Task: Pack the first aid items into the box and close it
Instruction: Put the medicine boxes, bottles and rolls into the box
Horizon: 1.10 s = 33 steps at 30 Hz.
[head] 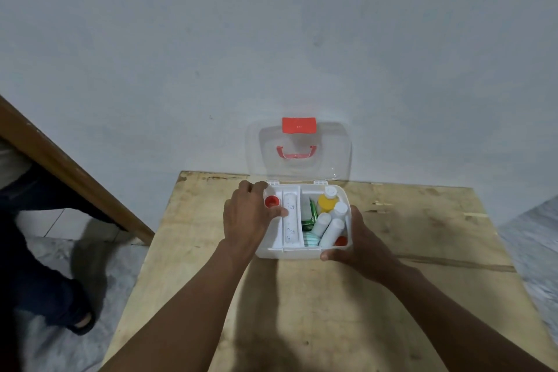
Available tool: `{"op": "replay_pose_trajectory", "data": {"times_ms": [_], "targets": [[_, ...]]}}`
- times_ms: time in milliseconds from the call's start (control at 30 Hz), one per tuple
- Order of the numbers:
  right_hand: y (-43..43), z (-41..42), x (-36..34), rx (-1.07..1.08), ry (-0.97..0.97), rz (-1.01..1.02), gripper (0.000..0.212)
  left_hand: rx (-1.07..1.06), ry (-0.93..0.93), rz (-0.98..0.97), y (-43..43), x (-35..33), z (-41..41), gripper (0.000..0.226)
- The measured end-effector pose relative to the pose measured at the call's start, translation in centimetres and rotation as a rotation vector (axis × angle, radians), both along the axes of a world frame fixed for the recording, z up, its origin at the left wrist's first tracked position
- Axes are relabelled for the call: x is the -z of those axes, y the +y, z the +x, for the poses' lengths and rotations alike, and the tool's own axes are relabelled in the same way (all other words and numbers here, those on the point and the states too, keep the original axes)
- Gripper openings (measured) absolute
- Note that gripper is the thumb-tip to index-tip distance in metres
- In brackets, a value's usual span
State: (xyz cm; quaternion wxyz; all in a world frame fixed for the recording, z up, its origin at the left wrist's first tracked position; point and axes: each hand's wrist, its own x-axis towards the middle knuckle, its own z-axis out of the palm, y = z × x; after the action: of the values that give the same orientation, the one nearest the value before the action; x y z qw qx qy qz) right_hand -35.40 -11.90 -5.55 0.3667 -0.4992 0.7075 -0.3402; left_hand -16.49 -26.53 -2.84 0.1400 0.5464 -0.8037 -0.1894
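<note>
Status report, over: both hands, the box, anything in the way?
Left hand grips tray inside box. Right hand holds box corner. Lid up, bottles packed. Left hand in lid's path.

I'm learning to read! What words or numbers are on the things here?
Red plastic latch on the clear lid: tiny marks, too small to read.
Green packet in the white plastic box: white letters, too blurred to read.
Long white tray: faint marks, unreadable.
Red-capped white bottle in the left hand: no writing visible.
Nothing else shows writing.
</note>
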Motion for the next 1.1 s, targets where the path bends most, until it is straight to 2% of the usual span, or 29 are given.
{"op": "replay_pose_trajectory", "data": {"times_ms": [133, 233, 433, 633, 767, 867, 1100], "targets": [[0.0, 0.1, -0.3, -0.011, -0.014, -0.008, 0.085, 0.053, 0.085, 0.005, 1.7, 0.5, 0.4, 0.082], [-0.1, 0.2, -0.2, -0.012, -0.007, -0.013, 0.089, 0.105, 0.059, 0.034, 2.3, 1.2, 0.9, 0.092], [0.3, 0.2, 0.5, 0.022, -0.017, -0.037, 0.097, 0.154, 0.055, 0.052, 2.4, 1.8, 1.3, 0.095], [0.4, 0.8, 0.5, 0.029, -0.029, -0.055, 0.089, 0.207, 0.106, 0.091, 2.0, 1.9, 1.3, 0.097], [0.4, 1.0, 0.9, 0.037, -0.033, -0.067, 0.104, 0.221, 0.231, 0.143, 2.0, 2.1, 1.5, 0.103], [0.7, 0.8, 1.7, 0.069, 0.024, -0.018, 0.107, 0.225, 0.282, 0.169, 1.7, 2.2, 1.7, 0.113], [0.5, 1.2, 2.5, 0.103, 0.033, 0.001, 0.103, 0.245, 0.327, 0.13, 1.3, 1.9, 2.1, 0.105]]}}
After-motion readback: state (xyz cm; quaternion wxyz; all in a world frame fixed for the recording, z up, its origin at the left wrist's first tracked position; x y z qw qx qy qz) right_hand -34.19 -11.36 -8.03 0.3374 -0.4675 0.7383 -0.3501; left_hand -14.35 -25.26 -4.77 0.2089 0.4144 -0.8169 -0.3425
